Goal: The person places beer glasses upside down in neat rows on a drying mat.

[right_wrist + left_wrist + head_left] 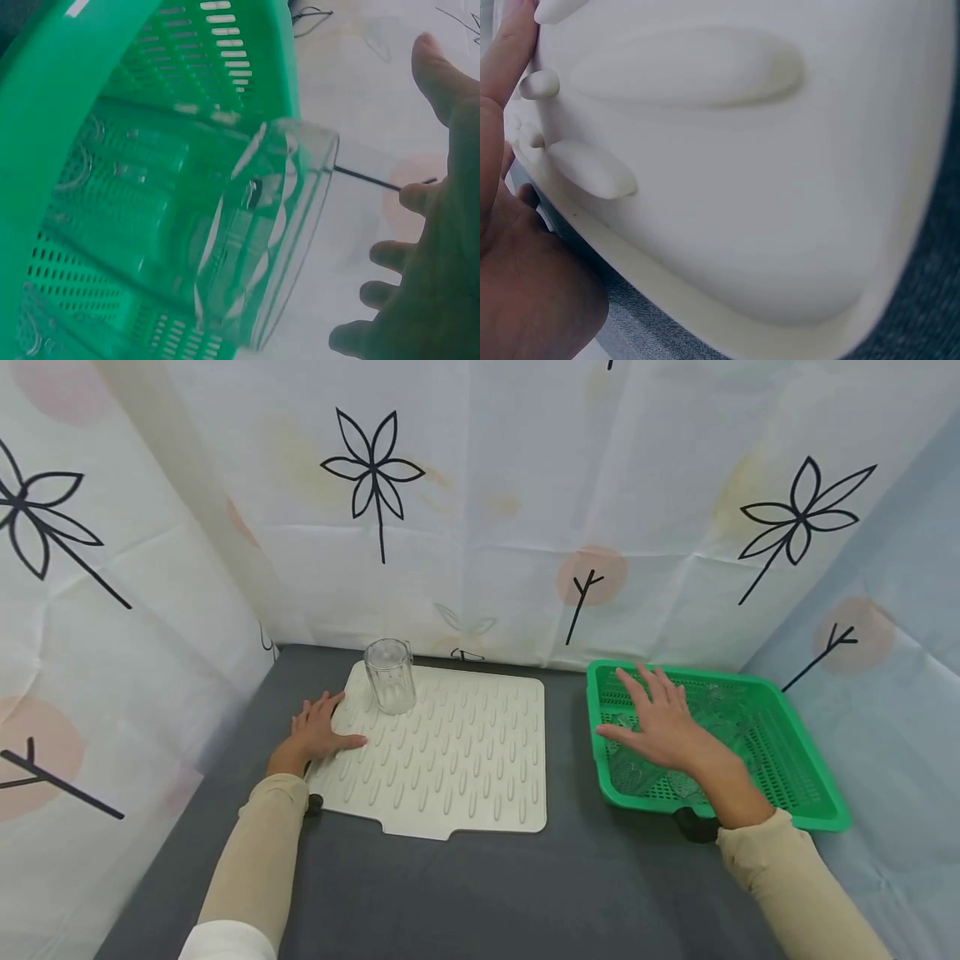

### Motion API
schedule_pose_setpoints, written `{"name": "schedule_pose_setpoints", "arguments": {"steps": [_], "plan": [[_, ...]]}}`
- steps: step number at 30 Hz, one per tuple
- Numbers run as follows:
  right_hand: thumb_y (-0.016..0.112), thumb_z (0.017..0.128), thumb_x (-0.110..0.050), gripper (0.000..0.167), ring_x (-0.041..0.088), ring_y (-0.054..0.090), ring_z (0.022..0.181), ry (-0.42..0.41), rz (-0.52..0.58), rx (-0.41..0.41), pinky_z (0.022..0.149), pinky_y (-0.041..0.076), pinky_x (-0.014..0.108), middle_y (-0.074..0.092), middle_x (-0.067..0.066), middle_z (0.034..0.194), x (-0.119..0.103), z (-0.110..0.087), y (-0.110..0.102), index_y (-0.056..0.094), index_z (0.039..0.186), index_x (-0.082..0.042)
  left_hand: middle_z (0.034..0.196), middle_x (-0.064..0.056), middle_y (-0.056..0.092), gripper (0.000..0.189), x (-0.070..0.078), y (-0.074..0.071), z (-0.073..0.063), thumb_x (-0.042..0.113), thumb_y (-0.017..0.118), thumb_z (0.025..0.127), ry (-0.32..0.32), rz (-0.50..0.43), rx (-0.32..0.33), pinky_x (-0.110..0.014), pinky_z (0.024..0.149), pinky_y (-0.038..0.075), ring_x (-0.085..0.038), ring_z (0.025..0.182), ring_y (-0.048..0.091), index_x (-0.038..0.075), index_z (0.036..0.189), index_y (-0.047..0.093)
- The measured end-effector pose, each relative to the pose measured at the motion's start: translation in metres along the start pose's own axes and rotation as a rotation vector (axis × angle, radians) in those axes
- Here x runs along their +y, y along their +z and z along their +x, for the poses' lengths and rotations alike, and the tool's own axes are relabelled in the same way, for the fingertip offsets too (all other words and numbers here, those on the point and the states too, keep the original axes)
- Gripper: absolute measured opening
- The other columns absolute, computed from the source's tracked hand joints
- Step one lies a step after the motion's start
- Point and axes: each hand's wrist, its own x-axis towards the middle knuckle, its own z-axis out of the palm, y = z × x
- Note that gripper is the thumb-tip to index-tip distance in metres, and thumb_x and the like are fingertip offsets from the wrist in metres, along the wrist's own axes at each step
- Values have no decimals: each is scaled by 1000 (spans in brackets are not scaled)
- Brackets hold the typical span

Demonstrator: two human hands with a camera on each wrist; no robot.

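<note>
A cream ribbed drying mat [465, 752] lies on the dark table, and a clear glass mug [391, 677] stands upright near its far left corner. My left hand [318, 733] rests at the mat's left edge, thumb over the surface and fingers spread along the side. Over the left part of a green plastic basket [817, 777], my right hand [663, 727] hovers with fingers spread and holds nothing. Several clear glasses lie in the basket. In the right wrist view, one glass [262, 232] has its rim towards my fingers, apart from them.
A grey-black tabletop [480, 893] runs between the mat and basket and in front of them. White cloth [487, 510] with flower drawings hangs behind and on both sides. A dark strap piece [696, 825] sits under the right wrist.
</note>
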Motion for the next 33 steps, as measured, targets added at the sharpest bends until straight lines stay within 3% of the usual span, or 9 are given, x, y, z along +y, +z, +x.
{"name": "schedule_pose_setpoints", "arguments": {"steps": [4,15,23,28,33], "plan": [[63,95,-59,101,60,0,153,-3,33,-28,118,6,79,4,32,168,9,-7,-2,11,165,-7,169,-29,-5,125,6,-3,-6,70,77,77,0,-6,1,-75,120,-11,-58,152,-15,9,165,11],[71,88,-64,118,66,15,146,30,79,-118,104,31,82,6,34,166,20,-21,-4,0,165,-10,169,-30,-3,115,13,-4,-10,55,80,83,-13,-6,14,-74,121,-9,-58,153,-12,8,164,14],[81,83,-51,121,64,22,143,-2,87,-132,102,34,81,17,36,161,22,-23,1,2,165,-10,170,-28,-6,126,-1,1,-1,71,77,77,-4,-1,13,-74,120,-12,-57,153,-16,11,165,10],[84,82,-47,120,62,27,141,-34,74,-144,104,33,80,23,38,157,24,-23,4,5,165,-9,169,-29,-5,122,6,-3,-6,64,79,79,-6,-7,10,-74,121,-11,-57,153,-14,9,165,12],[84,82,-45,114,64,32,137,-50,46,-159,101,37,79,31,37,153,23,-22,3,13,164,-10,171,-26,-7,133,-5,5,3,81,73,71,-2,-8,16,-74,121,-12,-55,153,-17,13,166,9]]}}
